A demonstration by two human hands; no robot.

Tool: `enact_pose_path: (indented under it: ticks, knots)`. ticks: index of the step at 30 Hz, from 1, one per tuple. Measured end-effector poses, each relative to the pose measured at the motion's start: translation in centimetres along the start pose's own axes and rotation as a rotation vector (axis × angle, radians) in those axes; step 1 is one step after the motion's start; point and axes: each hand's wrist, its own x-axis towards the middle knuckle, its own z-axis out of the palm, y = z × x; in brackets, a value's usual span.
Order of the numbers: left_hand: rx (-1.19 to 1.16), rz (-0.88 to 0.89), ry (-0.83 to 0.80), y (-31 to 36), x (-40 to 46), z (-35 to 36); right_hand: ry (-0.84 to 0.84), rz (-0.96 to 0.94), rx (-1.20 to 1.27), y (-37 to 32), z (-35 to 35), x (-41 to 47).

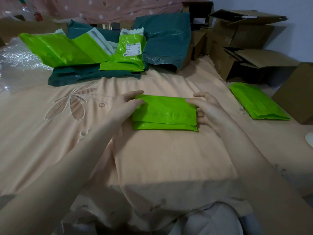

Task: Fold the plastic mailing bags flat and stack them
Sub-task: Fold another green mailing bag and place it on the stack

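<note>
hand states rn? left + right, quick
Left hand: fingers curled over the left edge of the folded green bag, holding it.
Right hand: pinching the bag's right edge.

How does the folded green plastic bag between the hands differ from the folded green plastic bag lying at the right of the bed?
The folded green plastic bag between the hands is held at both ends, by the left hand and the right hand; the folded green plastic bag at the right lies untouched. The first lies square to the camera, the second askew. Both are bright green and folded flat.
</note>
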Motion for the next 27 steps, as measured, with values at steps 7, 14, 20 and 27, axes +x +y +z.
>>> enact_pose_path:
  ticks: [7, 14, 20, 27]
  knots:
    - [0.258, 0.051, 0.158, -0.9, -0.4, 0.0, 0.004, -0.119, -0.099, 1.3, 0.1, -0.7]
    - [0.371, 0.120, 0.205, -1.3, -1.8, 1.0, 0.144, -0.181, -0.282, 2.6, 0.9, -0.3]
    - [0.391, 0.208, 0.211, -1.6, -1.9, 0.9, 0.159, -0.245, -0.371, 3.6, 0.7, 0.7]
    - [0.476, 0.273, 0.203, -2.4, -1.9, 1.0, 0.181, -0.330, -0.453, 3.7, 0.7, 0.0]
